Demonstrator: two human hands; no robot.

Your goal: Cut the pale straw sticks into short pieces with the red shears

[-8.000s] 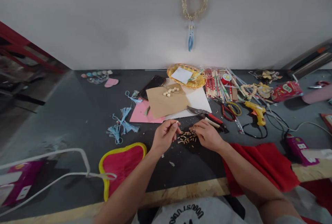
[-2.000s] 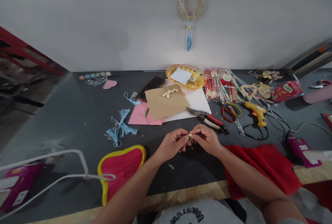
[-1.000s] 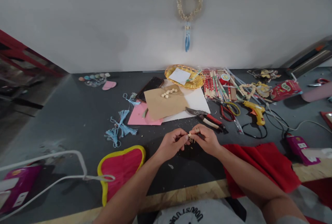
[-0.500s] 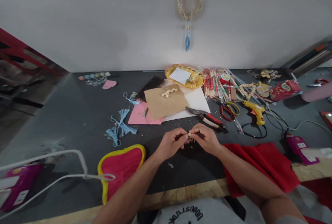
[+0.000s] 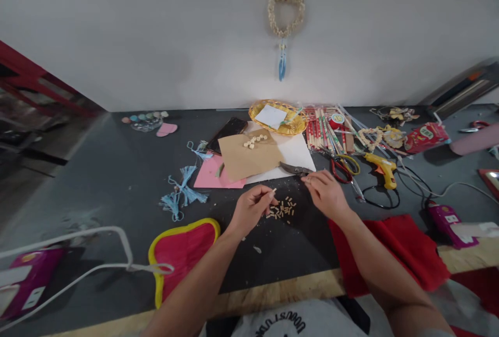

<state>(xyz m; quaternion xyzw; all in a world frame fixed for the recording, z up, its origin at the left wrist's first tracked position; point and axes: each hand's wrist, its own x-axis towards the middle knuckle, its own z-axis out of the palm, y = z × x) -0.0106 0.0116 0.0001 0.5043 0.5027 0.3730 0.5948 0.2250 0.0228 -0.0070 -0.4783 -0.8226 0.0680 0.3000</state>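
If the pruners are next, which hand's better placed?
Probably the right hand: its fingertips are right by the pruners. The left hand is farther off, pinching a small pale piece. Whether the right holds anything is unclear.

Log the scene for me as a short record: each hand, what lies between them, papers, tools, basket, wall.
Left hand: thumb and finger pinch a small pale piece.
Right hand: hides the handle end of the shears; its grip is unclear.
Between hands: loose short pieces scattered on the dark table.
Papers: brown sheet, overlapping white and pink sheets.
Tool at right: yellow glue gun.
Basket: holds a white card.
Wall: heart-shaped wreath, blue tassel below.
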